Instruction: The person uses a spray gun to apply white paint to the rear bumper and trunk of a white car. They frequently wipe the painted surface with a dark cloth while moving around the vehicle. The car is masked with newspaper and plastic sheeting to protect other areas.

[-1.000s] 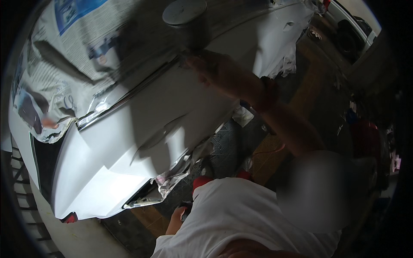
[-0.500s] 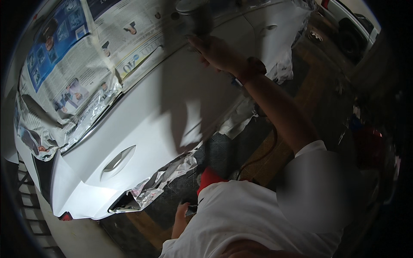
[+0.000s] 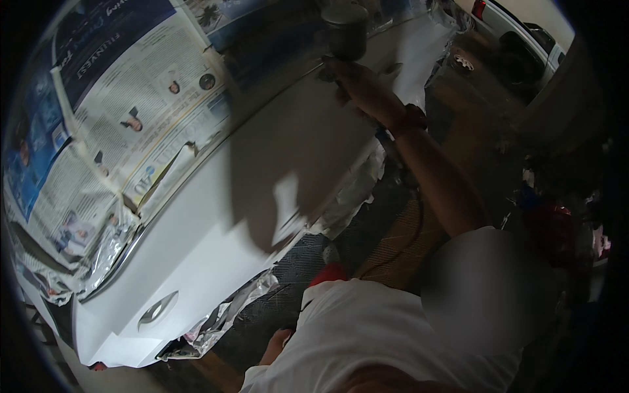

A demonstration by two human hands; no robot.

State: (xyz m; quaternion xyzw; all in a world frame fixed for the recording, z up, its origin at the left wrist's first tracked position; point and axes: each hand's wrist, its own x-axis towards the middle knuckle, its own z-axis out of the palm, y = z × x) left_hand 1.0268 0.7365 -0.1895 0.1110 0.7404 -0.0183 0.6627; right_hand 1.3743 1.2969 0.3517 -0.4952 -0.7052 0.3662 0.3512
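My right hand (image 3: 368,93) is closed round a spray gun (image 3: 346,36), held above the side of a white car body (image 3: 196,216). The gun has a dark round cup on top; its lower body is hidden by my hand and dim light. A dark band circles my wrist. My left hand (image 3: 278,342) hangs low beside my white shirt, fingers curled; what they hold, if anything, is not clear. Newspaper sheets (image 3: 151,98) cover the car's windows and upper part. A recessed door handle (image 3: 158,310) shows on the nearer panel.
Crumpled plastic and paper masking (image 3: 236,314) lines the car's lower edge. A hose (image 3: 409,239) trails down below my right arm. Dark patterned matting (image 3: 308,259) covers the floor. Another white vehicle (image 3: 537,39) stands at the far right, and a red object (image 3: 550,226) lies in shadow.
My right hand and the spray gun have moved right and slightly down in view. The car and newspapers have shifted left and down as my view turned. My left hand is a little lower.
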